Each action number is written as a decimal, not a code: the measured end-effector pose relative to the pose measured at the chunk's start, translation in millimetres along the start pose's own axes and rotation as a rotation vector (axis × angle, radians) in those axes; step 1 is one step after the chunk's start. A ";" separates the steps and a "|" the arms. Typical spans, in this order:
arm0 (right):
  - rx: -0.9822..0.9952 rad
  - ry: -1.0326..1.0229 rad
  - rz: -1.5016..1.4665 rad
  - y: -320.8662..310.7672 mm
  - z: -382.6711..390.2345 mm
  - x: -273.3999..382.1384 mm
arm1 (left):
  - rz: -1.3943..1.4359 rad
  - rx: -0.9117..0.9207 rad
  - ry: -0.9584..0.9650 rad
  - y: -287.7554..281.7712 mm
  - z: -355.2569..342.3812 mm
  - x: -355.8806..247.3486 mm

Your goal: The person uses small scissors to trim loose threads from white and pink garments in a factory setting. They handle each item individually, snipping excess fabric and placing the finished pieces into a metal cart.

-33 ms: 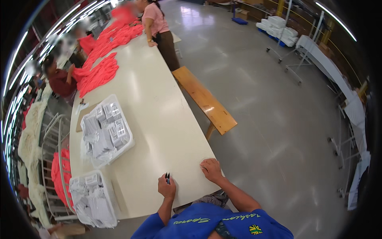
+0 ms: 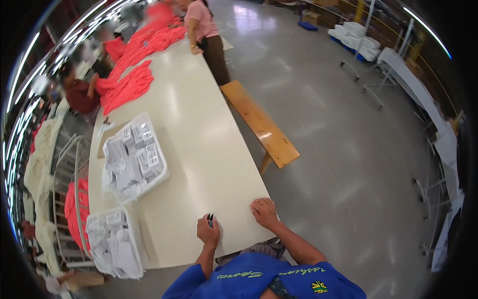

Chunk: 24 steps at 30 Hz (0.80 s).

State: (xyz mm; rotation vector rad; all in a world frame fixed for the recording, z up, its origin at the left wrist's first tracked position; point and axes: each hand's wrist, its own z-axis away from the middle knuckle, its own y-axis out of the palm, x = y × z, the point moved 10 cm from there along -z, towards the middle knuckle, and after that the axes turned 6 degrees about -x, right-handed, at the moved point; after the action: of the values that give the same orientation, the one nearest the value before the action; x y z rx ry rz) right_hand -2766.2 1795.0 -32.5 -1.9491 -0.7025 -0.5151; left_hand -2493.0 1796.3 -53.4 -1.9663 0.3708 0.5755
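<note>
My left hand (image 2: 208, 231) is closed around a small pair of thread snips (image 2: 210, 220), over the near end of the long pale table (image 2: 194, 169). Their two dark pointed blades stick up past my fingers, and a bit of blue shows at the grip. At the table's right edge lies my right hand (image 2: 265, 212), palm down with its fingers stretched over the corner area. Nothing shows in it, though its underside is hidden.
Left of my hands, a white basket (image 2: 162, 178) of grey-white packets stands on the table; another basket (image 2: 141, 246) sits at the near left corner. Coral garments (image 2: 132, 87) lie farther up, with people around them. A wooden bench (image 2: 261, 124) runs along the right side.
The view has turned slightly, so the far table, people and bench sit a little farther right. Both my hands keep their places and their hold.
</note>
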 end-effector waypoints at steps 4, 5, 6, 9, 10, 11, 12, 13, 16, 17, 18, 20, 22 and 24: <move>0.097 -0.037 -0.035 1.9 -10.1 1.7 | -0.135 -0.068 0.061 -4.6 -2.2 -13.3; 0.118 -0.052 -0.023 2.0 -12.9 -0.7 | -0.163 -0.082 0.078 -3.9 -3.5 -16.4; 0.150 -0.088 -0.055 4.9 -14.8 0.7 | -0.201 -0.098 0.070 -6.7 -3.8 -15.2; 0.215 -0.217 -0.132 9.5 -28.8 0.9 | -0.281 -0.143 0.020 -7.2 -5.6 -12.1; 0.249 -0.226 -0.144 13.1 -35.1 -2.2 | -0.299 -0.168 0.007 -8.0 -7.0 -14.0; 0.282 -0.228 -0.155 17.5 -39.6 -5.4 | -0.319 -0.187 -0.002 -8.5 -7.9 -15.3; 0.312 -0.228 -0.165 21.8 -44.7 -8.7 | -0.338 -0.204 -0.008 -9.9 -9.2 -16.3; 0.366 -0.188 -0.179 27.7 -50.5 -14.8 | -0.359 -0.155 -0.021 -6.5 -8.6 -13.6; 0.487 -0.093 -0.204 41.2 -67.1 -31.1 | -0.386 -0.131 -0.007 -3.7 -9.0 -14.7; 0.519 -0.100 -0.212 45.4 -67.7 -32.4 | -0.379 -0.146 -0.020 -5.3 -8.4 -13.4; 0.551 -0.111 -0.224 50.7 -67.5 -31.7 | -0.378 -0.165 -0.032 -10.2 -5.2 -12.0; 0.604 -0.201 -0.287 57.4 -65.6 -22.3 | -0.392 -0.225 -0.072 -25.8 2.4 -12.3; 0.659 -0.217 -0.313 53.8 -71.4 -22.2 | -0.341 -0.265 -0.091 -18.2 -7.6 -9.5; 0.769 -0.259 -0.364 64.6 -67.4 -14.5 | -0.349 -0.297 -0.113 -19.4 -1.5 -1.7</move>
State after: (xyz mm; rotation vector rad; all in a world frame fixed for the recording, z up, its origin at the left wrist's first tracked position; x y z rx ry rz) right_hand -2738.1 1707.3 -53.4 -1.1725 -1.2226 -0.1543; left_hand -2484.6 1803.6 -37.3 -2.2043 -0.1382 0.5333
